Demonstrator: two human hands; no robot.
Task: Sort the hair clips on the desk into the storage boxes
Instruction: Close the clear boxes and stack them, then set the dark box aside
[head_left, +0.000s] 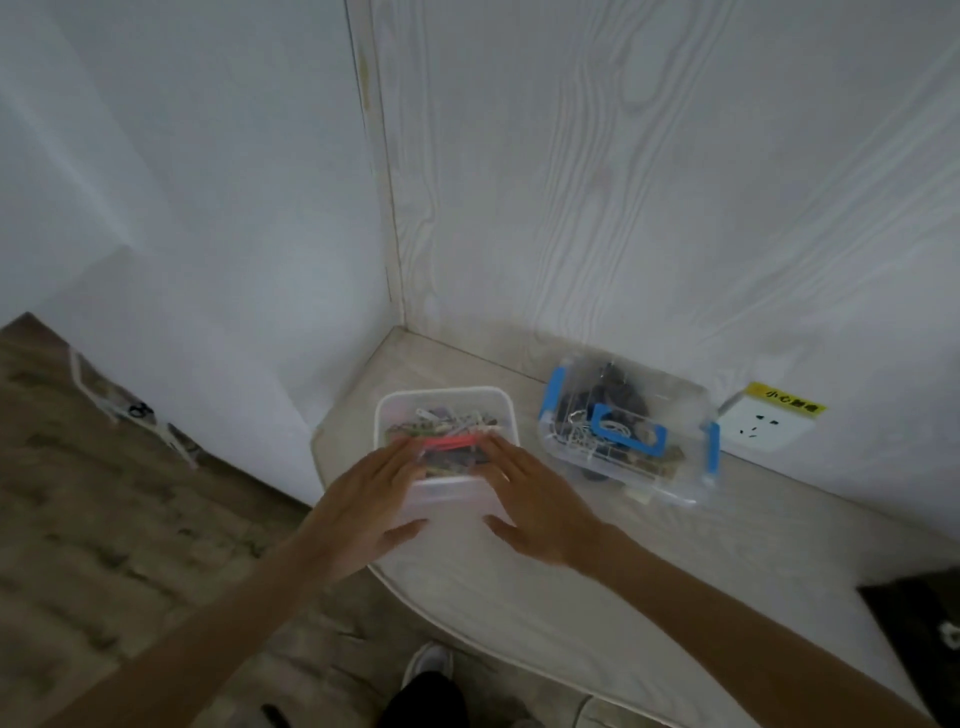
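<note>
We have both hands on the white box (445, 415), which sits near the desk's (571, 582) left corner, and everything else is best placed from that box. The left hand (370, 501) lies against its left side with the fingers straight and close together, reaching up along the wall, and the thumb tucked under the near edge. The right hand (535, 501) mirrors it on the right side, fingers long and together, thumb pointing inward at the near edge. Neither hand curls round anything; they press flat from both sides.

The hair clips (447, 434) lie in a mixed heap inside the box, a pink one on top toward us. To the right of the white box, a little apart, stands a clear box with blue latches (631, 436), lid on and also holding clips. Beyond that, further right, a wall socket (768, 423) with a yellow label. We see no loose clips on the desk around the white box.

The step in hand looks like steadying or shifting the white box. To do it well we should keep even pressure from both palms, keep the box level so the heap does not spill, and slide it rather than lift, since it stands close to the desk's rounded left edge. Whether a lid lies under our palms we cannot tell; the picture is blurred there.
</note>
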